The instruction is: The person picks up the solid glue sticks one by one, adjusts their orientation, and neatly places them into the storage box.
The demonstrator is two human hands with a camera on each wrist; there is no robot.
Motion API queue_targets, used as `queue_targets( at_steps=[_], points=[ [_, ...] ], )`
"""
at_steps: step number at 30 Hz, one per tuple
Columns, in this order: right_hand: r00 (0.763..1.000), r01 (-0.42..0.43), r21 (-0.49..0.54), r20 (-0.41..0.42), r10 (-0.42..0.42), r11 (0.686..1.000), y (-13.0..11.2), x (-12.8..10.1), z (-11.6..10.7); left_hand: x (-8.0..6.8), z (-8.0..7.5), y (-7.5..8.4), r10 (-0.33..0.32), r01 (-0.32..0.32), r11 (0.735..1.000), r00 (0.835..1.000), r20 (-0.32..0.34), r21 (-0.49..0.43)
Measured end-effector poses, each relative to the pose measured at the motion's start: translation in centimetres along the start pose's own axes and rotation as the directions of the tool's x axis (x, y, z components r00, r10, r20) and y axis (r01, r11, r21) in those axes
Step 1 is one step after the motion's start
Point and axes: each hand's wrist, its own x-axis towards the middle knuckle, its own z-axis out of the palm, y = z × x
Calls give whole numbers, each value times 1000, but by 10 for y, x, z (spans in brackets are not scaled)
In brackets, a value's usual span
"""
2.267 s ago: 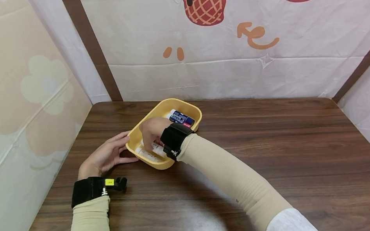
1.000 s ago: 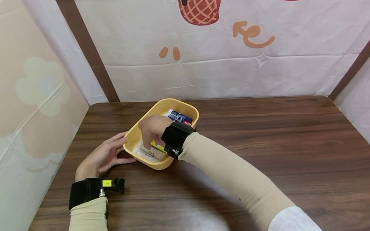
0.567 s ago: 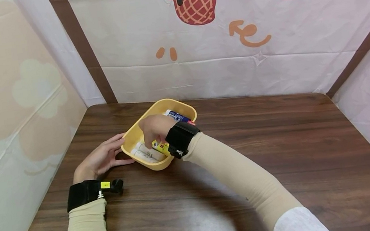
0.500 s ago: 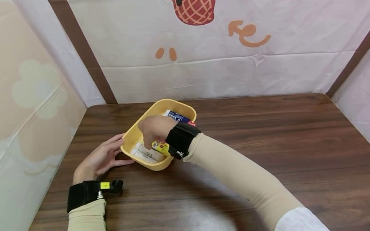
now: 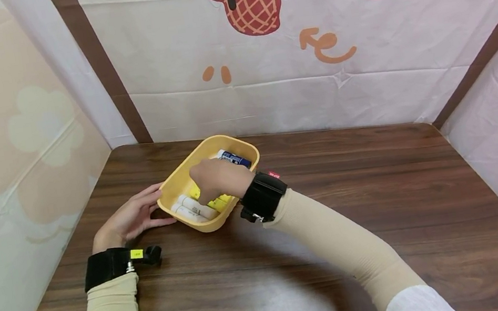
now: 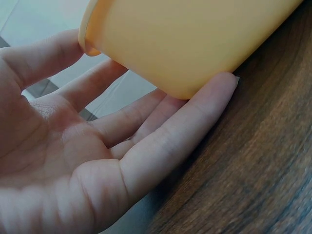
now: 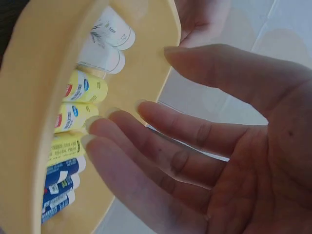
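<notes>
Head view is showing the right hand hovering over the yellow tray on the bench, fingers relaxed, holding nothing; the yellow tubes are lying directly beneath, side by side. The left hand is resting flat against the tray's left wall.

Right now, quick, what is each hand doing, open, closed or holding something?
Left hand: open, straight fingers resting against the yellow tray.
Right hand: open above the tubes in the tray, holding nothing.
</notes>
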Motion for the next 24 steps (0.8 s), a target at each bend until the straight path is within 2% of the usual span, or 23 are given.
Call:
queue_targets(
  at_steps=[9, 24],
  points=[
    [996, -11, -28, -85, 8, 1000, 17, -32, 2, 0, -1, -1, 2, -2, 1000, 1000, -1, -2],
    [979, -58, 114, -188, 79, 992, 47, -70, 24, -1, -1, -1, 5, -5, 1000, 1000, 15, -25]
  ],
)
